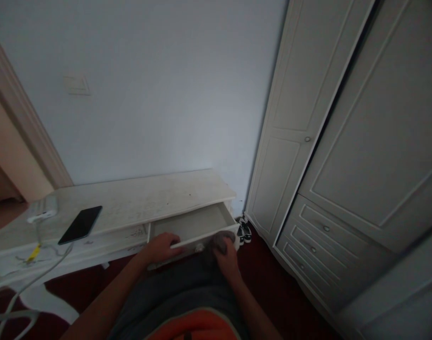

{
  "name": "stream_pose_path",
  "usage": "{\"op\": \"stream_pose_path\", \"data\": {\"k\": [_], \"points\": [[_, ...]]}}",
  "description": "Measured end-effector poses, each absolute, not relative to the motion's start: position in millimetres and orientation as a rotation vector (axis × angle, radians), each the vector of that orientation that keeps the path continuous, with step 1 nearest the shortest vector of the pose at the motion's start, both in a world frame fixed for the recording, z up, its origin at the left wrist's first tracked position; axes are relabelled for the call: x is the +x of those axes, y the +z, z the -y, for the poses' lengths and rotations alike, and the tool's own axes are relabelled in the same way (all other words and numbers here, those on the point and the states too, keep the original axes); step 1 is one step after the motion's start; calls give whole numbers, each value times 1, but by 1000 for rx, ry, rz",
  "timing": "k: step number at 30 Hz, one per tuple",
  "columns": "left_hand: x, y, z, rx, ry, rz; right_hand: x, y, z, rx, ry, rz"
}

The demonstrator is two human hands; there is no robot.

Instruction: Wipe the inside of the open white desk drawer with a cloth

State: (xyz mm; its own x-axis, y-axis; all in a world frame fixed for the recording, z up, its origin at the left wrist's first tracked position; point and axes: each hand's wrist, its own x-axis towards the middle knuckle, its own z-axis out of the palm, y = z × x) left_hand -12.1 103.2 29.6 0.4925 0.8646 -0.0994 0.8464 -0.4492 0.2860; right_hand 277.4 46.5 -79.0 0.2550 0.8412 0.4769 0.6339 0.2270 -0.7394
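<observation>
A white drawer (198, 224) is pulled out from the console table, with its bare inside showing. My left hand (163, 247) grips the left part of its front panel, fingers curled over the top edge. At the right end of that panel, my right hand (228, 259) is closed on a crumpled dark grey cloth (221, 239). The cloth rests against the front panel and its top rim. Between my hands a small drawer knob (199, 247) shows on the panel.
On the white console table (152, 191) lie a dark phone (81, 224) and a white power strip (43, 208), with a white cable (42, 279) trailing down. Black-and-white shoes (244, 231) stand beyond the drawer's right end. A white wardrobe (290, 127) rises to the right.
</observation>
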Motion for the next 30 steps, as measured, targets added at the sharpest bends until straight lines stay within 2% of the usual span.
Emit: {"op": "stream_pose_path", "data": {"k": [3, 7, 13, 18, 26, 30], "points": [[-11, 32, -102, 2431, 88, -1451, 304, -62, -55, -1452, 312, 1199], [-11, 32, -102, 2415, 96, -1465, 311, -41, -54, -1439, 302, 1184], [-10, 33, -102, 2431, 96, -1458, 265, -23, -29, -1344, 256, 1555], [-9, 34, -101, 2451, 94, -1442, 224, -29, -10, -1263, 297, 1859], [-10, 32, -101, 2422, 156, -1416, 306, -14, -51, -1445, 227, 1242], [-9, 31, -105, 2378, 211, -1381, 304, 12, -69, -1522, 94, 1408]]}}
